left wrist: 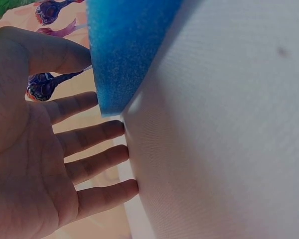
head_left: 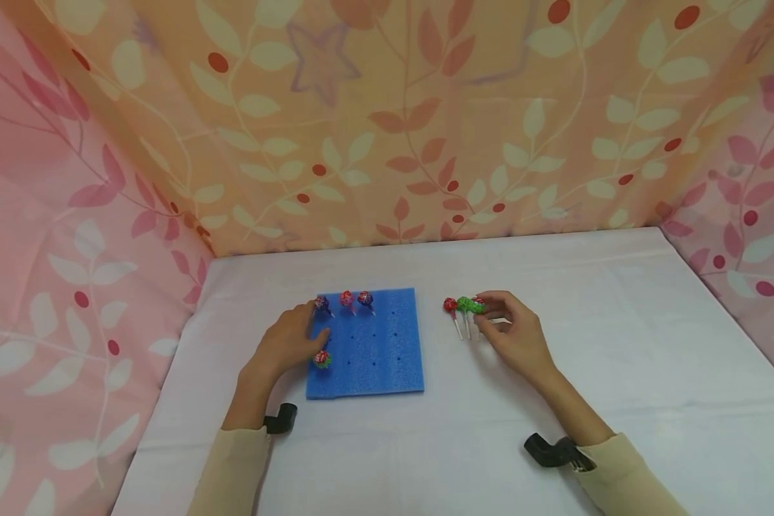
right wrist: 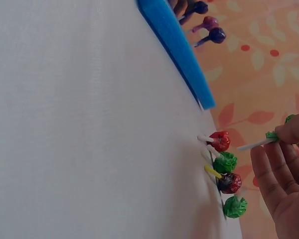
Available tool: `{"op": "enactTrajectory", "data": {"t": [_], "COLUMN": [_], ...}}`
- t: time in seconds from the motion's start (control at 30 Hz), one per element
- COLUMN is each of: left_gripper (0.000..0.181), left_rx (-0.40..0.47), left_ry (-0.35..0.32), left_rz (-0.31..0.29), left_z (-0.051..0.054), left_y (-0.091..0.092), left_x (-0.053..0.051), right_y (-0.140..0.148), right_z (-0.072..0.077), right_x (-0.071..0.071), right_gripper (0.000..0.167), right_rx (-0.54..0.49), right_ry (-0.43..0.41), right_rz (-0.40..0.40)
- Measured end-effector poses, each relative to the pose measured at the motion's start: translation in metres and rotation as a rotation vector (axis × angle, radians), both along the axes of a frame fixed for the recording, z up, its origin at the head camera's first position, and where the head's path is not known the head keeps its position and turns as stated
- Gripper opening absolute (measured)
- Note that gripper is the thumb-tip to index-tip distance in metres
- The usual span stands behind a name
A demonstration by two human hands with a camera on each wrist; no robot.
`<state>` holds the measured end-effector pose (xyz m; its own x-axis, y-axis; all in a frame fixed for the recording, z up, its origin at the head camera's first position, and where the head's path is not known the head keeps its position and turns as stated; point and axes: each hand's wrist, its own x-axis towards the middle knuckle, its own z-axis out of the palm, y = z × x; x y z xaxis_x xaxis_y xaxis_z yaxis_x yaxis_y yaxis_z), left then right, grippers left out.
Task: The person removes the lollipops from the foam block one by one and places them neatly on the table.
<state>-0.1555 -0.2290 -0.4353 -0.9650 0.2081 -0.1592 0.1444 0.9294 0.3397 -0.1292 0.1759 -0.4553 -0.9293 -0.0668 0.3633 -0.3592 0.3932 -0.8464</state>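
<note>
A blue foam board with small holes lies on the table. Dark and pink lollipops stand along its far edge, and a red-green lollipop stands nearer on the left side. My left hand is at the board's left edge; in the left wrist view its fingers are extended and the thumb touches the foam. In the right wrist view my right hand pinches a green-wrapped lollipop by its head end, white stick pointing out, above the table.
Beside the right hand, several loose lollipops lie in a row, including a red one, green ones and a dark red one with a yellow stick. A white cloth covers the table; patterned curtains hang behind and at both sides.
</note>
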Motion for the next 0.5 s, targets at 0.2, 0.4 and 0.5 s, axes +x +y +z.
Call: {"op": "enactTrajectory", "data": {"t": [0.2,0.4,0.5], "left_gripper": [0.072,0.073,0.073], "left_rx": [0.008,0.017,0.012], "left_ry": [0.002,-0.002,0.002], "left_rz": [0.005,0.009,0.008], "left_z": [0.000,0.000,0.000], "left_y": [-0.001,0.000,0.001], "left_x": [0.000,0.001,0.001], "right_y": [0.010,0.019,0.024], "right_z": [0.000,0.000,0.000], "right_x": [-0.002,-0.005,-0.007], "right_gripper": [0.036,0.036,0.036], "right_rx": [-0.023,-0.051,-0.043], "right_ry": [-0.028,-0.068,-0.069], "right_rz": [-0.014,-0.026,-0.039]}}
